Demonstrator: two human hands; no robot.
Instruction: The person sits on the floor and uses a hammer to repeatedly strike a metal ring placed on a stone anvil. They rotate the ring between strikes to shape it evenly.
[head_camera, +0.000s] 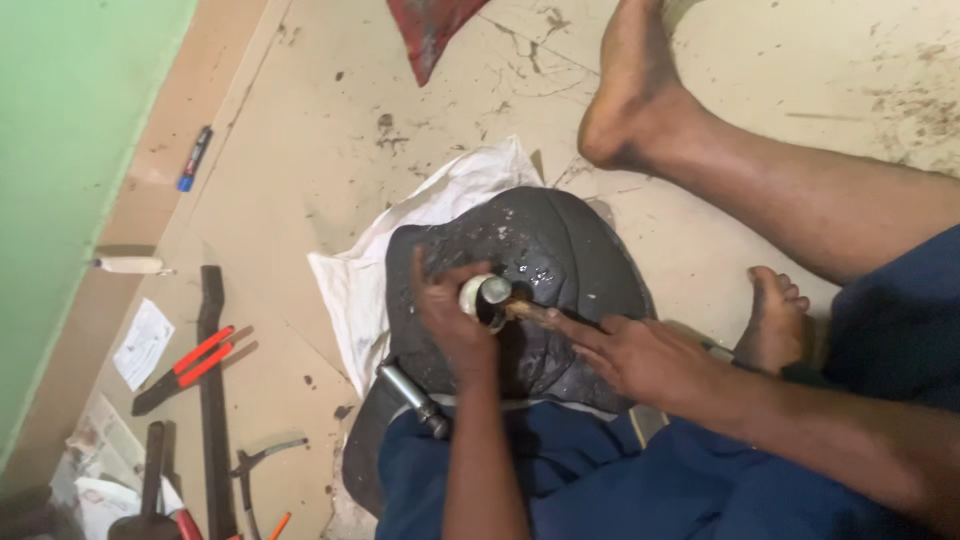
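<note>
Left hand (450, 320): grip closed around a small white-and-dark round can (484, 296), held on top of a dark domed slab (560, 270). Right hand (640, 355): fingers (580, 325) extended, pinching a thin stick or brush (525, 311) whose tip meets the can's mouth. The can looks light and rigid, probably slick where wet; it is best taken around its side wall, as here. The slab appears heavy, stiff and glossy in spots, resting on a white cloth (370, 270) on the stained floor (330, 120) between the person's legs. A metal-handled tool (415, 398) lies at the slab's near edge. Farther left on the floor: red-handled pliers (190, 365), a dark flat bar (212, 400), a marker (194, 158), a white-handled tool (130, 265). A red rag (428, 30) lies at the far edge.
</note>
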